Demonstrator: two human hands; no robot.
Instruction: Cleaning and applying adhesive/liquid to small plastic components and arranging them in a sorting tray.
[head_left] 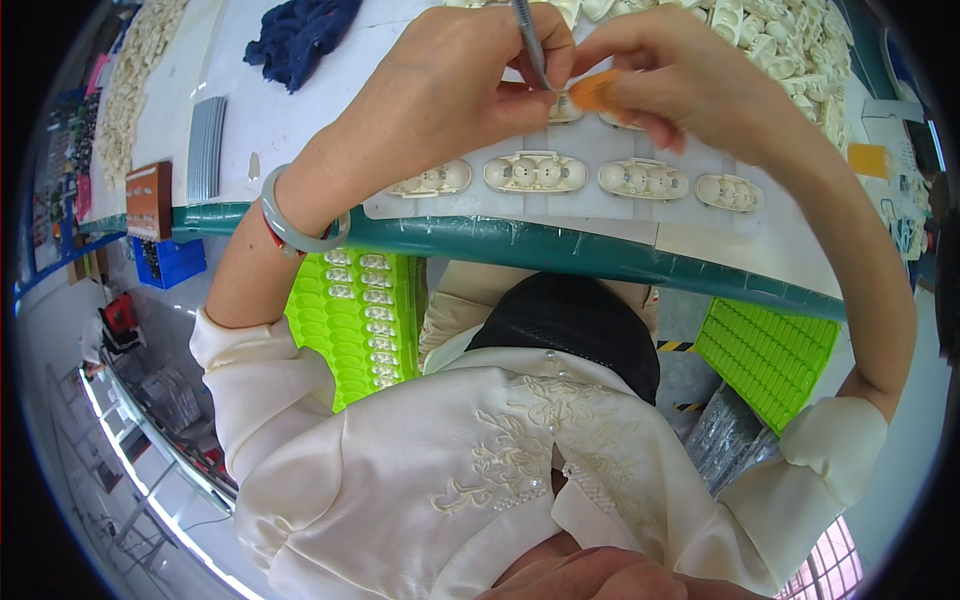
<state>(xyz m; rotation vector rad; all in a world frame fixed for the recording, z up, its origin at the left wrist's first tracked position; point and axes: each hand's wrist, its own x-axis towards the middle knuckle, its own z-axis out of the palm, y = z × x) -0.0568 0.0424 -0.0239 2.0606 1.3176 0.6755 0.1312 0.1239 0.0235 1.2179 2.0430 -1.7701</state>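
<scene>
My left hand [490, 75] is closed around a slim grey metal tool [531, 42] that looks like tweezers. Close beside it, my right hand [665, 85] has its fingers drawn together, with an orange finger cover [597, 92] on one fingertip. Both sets of fingertips meet over a cream plastic piece [565, 112], partly covered by them; anything small between the right fingers is hidden. Nearer to me lies a row of oval cream plastic housings with round cups: one [440, 179] under my left wrist, then a second [535, 173], a third [643, 180] and a smaller-looking one [729, 192].
Cream parts are heaped [780, 50] at the back right. A navy cloth [300, 40], a grey ridged block [206, 150] and a brown block [149, 200] lie leftward. Below the green table edge [500, 238] are bright green trays [350, 330], one holding several parts.
</scene>
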